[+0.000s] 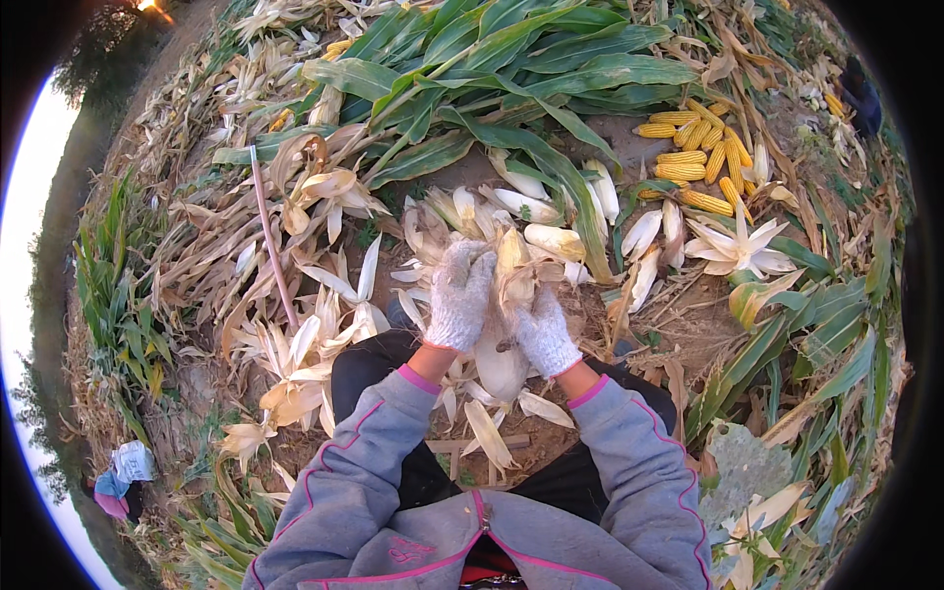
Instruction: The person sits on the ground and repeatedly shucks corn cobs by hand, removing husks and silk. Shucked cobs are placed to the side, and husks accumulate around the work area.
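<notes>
My left hand, in a whitish knit glove, presses its curled fingers against the left side of a husked ear of corn. On the other side, my right hand grips the same ear lower down, its fingers partly hidden behind dry brown husk. The ear stands roughly upright between both hands, pale yellow husk still around its upper part. Just beyond my hands lie several ears in pale husk. Under my wrists hangs a pale husk piece, above more loose husks on the soil.
Bare yellow corn cobs form a pile at the upper right. Green corn stalks lie across the far side. A thin pinkish stick leans among dry husks at left. Bags or cloths sit at the far lower left.
</notes>
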A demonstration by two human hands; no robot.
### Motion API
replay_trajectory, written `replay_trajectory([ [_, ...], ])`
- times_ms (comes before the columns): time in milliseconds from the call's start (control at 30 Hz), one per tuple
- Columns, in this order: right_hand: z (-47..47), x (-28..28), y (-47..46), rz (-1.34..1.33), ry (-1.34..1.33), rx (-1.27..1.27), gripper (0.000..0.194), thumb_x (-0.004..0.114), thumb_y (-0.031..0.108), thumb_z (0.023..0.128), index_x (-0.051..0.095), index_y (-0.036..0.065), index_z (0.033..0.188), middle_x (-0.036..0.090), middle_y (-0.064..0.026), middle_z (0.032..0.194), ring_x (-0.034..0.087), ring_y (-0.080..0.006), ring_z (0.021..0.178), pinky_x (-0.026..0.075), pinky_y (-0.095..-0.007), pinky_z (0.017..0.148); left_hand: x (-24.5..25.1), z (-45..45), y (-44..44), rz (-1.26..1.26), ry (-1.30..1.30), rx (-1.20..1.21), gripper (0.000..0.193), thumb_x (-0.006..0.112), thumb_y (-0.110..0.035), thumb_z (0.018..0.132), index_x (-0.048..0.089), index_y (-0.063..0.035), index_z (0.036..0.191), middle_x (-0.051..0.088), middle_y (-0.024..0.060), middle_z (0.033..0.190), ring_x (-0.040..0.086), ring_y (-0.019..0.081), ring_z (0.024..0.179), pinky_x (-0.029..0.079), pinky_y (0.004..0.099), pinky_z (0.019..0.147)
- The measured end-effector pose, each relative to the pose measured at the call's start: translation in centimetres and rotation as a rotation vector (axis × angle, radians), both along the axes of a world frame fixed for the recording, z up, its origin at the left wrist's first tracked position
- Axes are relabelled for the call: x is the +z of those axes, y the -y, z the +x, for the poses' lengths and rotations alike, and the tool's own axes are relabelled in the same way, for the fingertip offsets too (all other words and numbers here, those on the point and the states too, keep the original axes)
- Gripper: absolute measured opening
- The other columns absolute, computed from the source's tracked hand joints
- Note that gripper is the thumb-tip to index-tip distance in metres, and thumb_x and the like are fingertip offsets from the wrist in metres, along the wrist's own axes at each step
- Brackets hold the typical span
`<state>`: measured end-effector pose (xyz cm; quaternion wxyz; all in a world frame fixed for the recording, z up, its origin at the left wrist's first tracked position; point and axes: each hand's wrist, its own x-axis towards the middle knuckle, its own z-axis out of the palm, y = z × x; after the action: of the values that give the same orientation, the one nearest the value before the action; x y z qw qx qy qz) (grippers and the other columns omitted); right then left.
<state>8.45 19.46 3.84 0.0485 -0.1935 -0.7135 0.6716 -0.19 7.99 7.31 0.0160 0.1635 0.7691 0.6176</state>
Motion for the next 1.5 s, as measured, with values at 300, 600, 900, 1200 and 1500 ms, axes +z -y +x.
replay_trajectory([
  [300,-0.4,-4.0,-0.6,0.056,-0.253,-0.003,0.049,0.062,0.029,0.086,0.053,0.0,0.125,0.063,-0.0231,0.114,0.062,-0.0357,0.104,0.041,-0.0472,0.097,4.2,5.6,-1.0,-0.266,-0.468,-0.173,0.013,0.057,-0.004,0.086,0.056,-0.0024,0.099,0.056,0.0173,0.096,0.056,0.0372,0.09,0.046,0.0425,0.081],
  [600,-0.8,-2.6,-3.1,0.681,-0.115,0.173,0.033,0.049,0.012,0.088,0.059,0.004,0.118,0.066,-0.0149,0.108,0.062,-0.03,0.1,0.04,-0.0465,0.101,5.8,4.2,-2.9,-0.128,-0.372,-0.239,0.022,0.066,-0.009,0.085,0.056,-0.0021,0.103,0.055,0.0182,0.111,0.056,0.0339,0.103,0.046,0.0406,0.086],
  [900,-1.3,-1.5,-5.3,-0.985,-0.157,-0.097,0.045,0.054,0.027,0.092,0.05,0.002,0.129,0.061,-0.0205,0.111,0.064,-0.0338,0.086,0.054,-0.0413,0.076,5.1,4.9,-2.8,-0.587,-0.535,-0.629,0.027,0.067,-0.032,0.085,0.066,-0.0073,0.096,0.064,0.0155,0.083,0.064,0.033,0.077,0.05,0.0416,0.066],
  [1200,-1.0,5.6,-9.7,-0.6,-0.087,-0.387,0.057,0.065,0.045,0.088,0.051,0.0,0.121,0.061,-0.0131,0.09,0.064,-0.0239,0.068,0.058,-0.0402,0.052,3.6,14.8,4.1,-0.702,-0.386,-1.02,0.04,0.061,-0.044,0.089,0.065,-0.0071,0.104,0.064,0.0103,0.096,0.061,0.0292,0.094,0.047,0.0418,0.084],
  [1500,-0.8,4.6,-4.7,-0.617,-0.075,-0.025,0.074,0.068,0.044,0.087,0.036,0.011,0.145,0.059,-0.0103,0.117,0.063,-0.0141,0.082,0.053,-0.0309,0.05,3.1,7.3,1.3,0.243,0.384,-0.372,0.033,0.061,-0.02,0.093,0.054,-0.003,0.121,0.059,0.009,0.113,0.056,0.0188,0.108,0.045,0.0364,0.096],
])
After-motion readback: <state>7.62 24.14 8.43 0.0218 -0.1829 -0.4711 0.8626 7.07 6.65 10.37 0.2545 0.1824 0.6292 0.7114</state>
